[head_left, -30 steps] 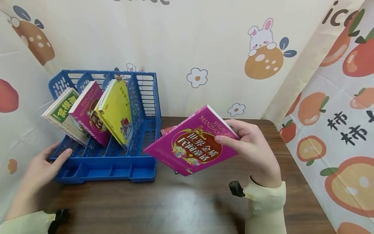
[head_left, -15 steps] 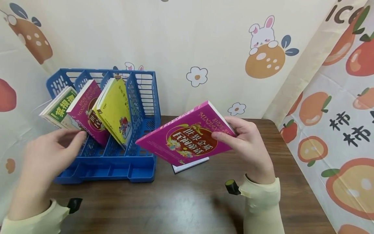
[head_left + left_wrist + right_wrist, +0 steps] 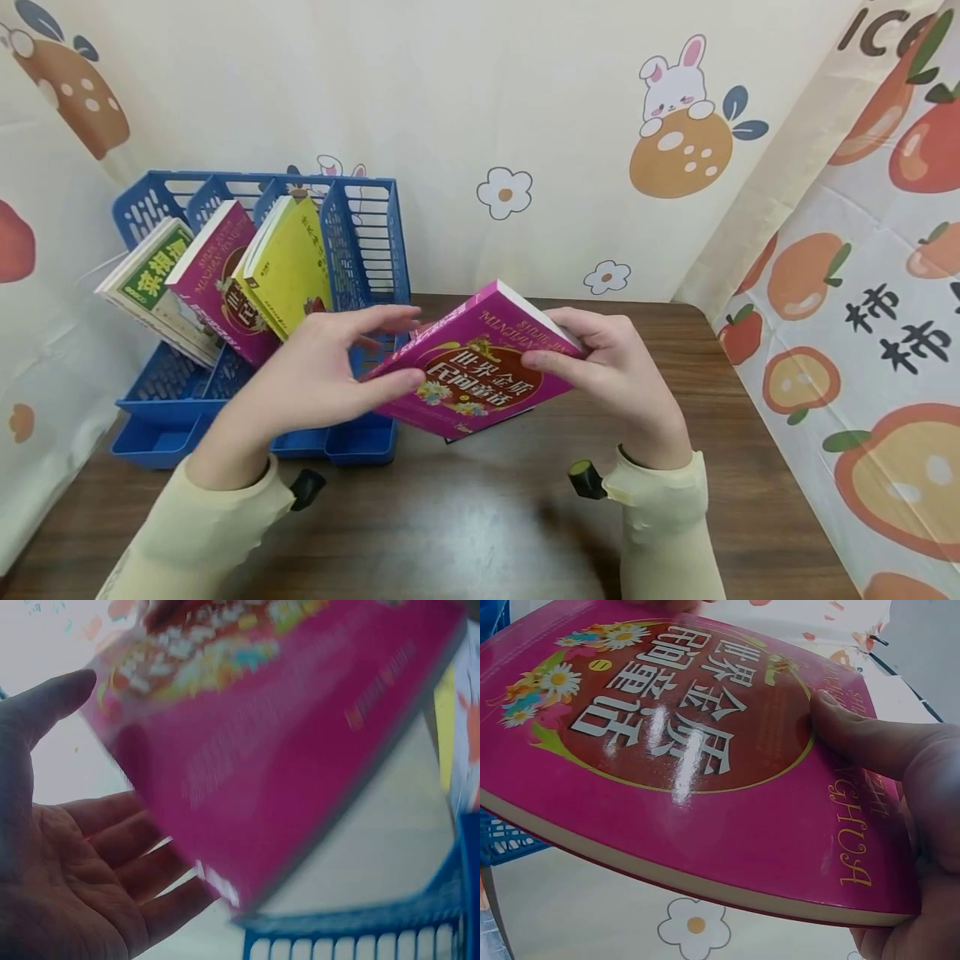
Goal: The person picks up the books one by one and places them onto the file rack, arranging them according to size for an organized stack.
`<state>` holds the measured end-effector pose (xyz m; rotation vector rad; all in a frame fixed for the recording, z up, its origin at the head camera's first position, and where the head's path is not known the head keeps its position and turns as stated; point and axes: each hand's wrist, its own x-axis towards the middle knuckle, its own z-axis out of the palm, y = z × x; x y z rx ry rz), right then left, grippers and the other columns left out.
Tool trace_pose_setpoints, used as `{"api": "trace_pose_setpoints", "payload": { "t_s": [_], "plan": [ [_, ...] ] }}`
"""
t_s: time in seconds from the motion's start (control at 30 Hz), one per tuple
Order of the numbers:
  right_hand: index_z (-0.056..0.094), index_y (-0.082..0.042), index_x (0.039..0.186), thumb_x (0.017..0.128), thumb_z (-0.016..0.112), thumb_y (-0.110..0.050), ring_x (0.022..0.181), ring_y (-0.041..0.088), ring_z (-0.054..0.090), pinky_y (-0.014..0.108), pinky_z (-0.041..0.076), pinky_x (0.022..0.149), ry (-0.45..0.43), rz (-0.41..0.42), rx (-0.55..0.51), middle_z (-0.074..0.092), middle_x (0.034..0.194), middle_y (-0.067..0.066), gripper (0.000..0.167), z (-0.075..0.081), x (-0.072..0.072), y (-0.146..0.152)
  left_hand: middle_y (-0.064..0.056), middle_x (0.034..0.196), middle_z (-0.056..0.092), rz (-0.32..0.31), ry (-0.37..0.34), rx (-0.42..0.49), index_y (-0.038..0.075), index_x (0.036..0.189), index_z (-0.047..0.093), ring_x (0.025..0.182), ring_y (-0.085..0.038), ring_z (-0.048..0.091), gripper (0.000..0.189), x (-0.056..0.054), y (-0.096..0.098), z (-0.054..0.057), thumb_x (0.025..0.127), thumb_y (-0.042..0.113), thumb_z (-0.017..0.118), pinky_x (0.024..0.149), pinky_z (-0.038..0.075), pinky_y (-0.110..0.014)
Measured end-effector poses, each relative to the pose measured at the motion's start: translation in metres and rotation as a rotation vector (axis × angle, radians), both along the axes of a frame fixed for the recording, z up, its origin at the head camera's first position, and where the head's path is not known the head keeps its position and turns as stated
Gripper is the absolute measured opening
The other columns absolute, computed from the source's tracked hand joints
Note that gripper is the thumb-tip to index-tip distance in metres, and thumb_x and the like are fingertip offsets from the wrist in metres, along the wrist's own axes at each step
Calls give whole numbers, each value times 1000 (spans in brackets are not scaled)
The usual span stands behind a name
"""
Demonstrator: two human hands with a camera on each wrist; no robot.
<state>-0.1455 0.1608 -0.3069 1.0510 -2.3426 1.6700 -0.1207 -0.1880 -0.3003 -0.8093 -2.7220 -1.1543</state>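
A magenta paperback book (image 3: 487,367) with white Chinese lettering is held tilted above the table by my right hand (image 3: 618,375). The right thumb lies on the front cover, as the right wrist view shows, with the fingers underneath. My left hand (image 3: 322,367) is at the book's spine side, thumb and fingers spread around that edge. In the left wrist view its fingers (image 3: 142,855) are extended behind the cover (image 3: 300,765) and the thumb is by the edge. Left of the book stands a blue plastic book rack (image 3: 363,217), partly hidden by the left hand.
Leaning in the rack's slots are a green-and-white book (image 3: 153,279), another magenta book (image 3: 217,271) and a yellow book (image 3: 292,267). Under the held book, the edge of another book (image 3: 498,423) shows on the brown table (image 3: 480,517). Printed cloth (image 3: 570,167) hangs behind.
My left hand has left the rack's front left corner and moved right to the held book's spine. My right hand has brought the book slightly left.
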Motion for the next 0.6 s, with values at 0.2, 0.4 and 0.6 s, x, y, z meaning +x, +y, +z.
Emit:
{"api": "trace_pose_setpoints", "payload": {
  "t_s": [0.2, 0.4, 0.6],
  "plan": [
    [81, -7, 122, 89, 88, 4, 93, 23, 80, 41, 68, 78, 3, 30, 39, 83, 111, 1, 35, 0, 0, -4, 4, 128, 78, -171, -138, 104, 18, 147, 68, 107, -12, 76, 60, -7, 18, -8, 93, 34, 89, 84, 67, -35],
    [81, -8, 125, 90, 89, 0, 94, 20, 79, 41, 68, 79, -5, 68, 81, 83, 112, 0, 36, -3, -2, -11, -2, 128, 79, -291, -239, 141, 11, 136, 74, 110, -17, 78, 44, -11, 18, -13, 96, 23, 87, 89, 66, -40],
    [80, -6, 125, 91, 88, -1, 92, 19, 79, 40, 68, 78, -13, 97, 98, 83, 112, 2, 35, -6, -2, -15, -7, 125, 80, -359, -277, 122, 5, 131, 75, 107, -20, 80, 36, -14, 16, -18, 99, 16, 83, 87, 67, -40]
  ]
}}
